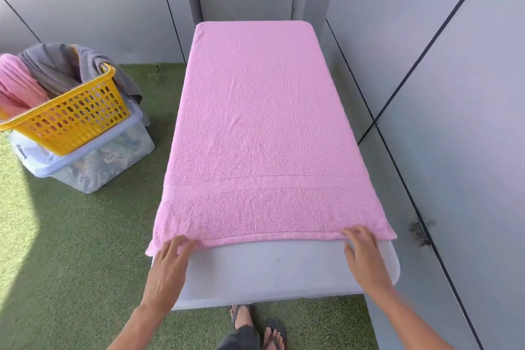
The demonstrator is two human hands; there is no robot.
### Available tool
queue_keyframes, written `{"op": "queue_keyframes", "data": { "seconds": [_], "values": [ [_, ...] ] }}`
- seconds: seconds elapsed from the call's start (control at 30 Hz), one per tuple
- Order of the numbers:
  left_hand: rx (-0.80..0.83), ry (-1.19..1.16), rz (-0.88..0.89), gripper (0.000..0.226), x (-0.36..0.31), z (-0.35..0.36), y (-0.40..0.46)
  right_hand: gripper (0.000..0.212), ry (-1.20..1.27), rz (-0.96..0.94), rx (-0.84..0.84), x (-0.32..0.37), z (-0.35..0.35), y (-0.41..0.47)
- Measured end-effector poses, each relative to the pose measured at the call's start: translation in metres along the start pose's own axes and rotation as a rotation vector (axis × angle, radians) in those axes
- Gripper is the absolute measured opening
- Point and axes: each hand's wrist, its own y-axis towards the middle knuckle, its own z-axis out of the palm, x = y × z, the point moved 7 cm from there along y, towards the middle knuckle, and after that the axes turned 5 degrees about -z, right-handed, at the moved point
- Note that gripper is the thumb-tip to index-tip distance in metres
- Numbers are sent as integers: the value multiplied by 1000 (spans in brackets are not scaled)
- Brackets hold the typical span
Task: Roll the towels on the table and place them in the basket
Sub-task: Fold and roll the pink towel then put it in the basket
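Both hands sit at the near hem of the pink towel point(255, 128). The left hand point(167, 267) curls its fingers over the hem at the towel's near-left corner, gripping it; the right hand point(366, 256) lies with straight fingers on the hem near the right corner. The towel lies flat along the white table point(272, 270), leaving its near edge bare. The yellow basket point(71, 113) stands well left on a clear bin point(93, 162), holding pink and grey cloths.

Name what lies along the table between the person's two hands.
In the head view, between left hand and right hand: the pink towel's near hem, with bare white table below.
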Motion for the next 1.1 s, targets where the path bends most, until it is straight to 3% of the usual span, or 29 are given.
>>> {"op": "queue_keyframes", "data": {
  "seconds": [0.3, 0.53, 0.67, 0.8, 0.9, 0.97, 1.03, 1.1],
  "values": [
    [-80, 84, 71, 64, -3, -5, 13, 23, -165, 9, -88, -1, -8, 15],
    [-113, 30, 89, 12, -1, -6, 23, 12, -149, 16, -29, -7, -12, 21],
    [-20, -97, 52, 12, 16, -9, 25, 9, -54, -1, 81, -19, -19, 20],
    [124, -332, -121, 6, 33, -13, 39, 14, 41, -52, 278, -18, -29, 28],
    [198, -372, -208, 8, 36, -9, 55, 23, 83, 17, 288, -21, -32, 44],
    [163, -342, -251, 10, 35, -7, 58, 25, -14, 18, 228, -22, -33, 47],
    [23, -200, -259, 14, 31, -13, 54, 12, -120, 38, 115, -21, -38, 41],
    [-113, -62, -217, 14, 19, -21, 45, 7, -70, 50, 19, -18, -39, 31]
  ]
}}
